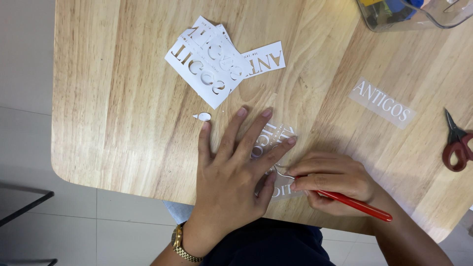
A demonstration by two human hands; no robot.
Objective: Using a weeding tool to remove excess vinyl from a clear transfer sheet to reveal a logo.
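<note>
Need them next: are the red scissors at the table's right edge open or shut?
Shut: the red scissors lie flat on the table, blades together to one point, handles side by side.

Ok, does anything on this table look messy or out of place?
Mostly tidy. The white cut-out backing sheets lie in a loose, overlapping heap at odd angles, and one small white scrap sits stray near the left hand. Nothing looks spilled or damaged.
</note>
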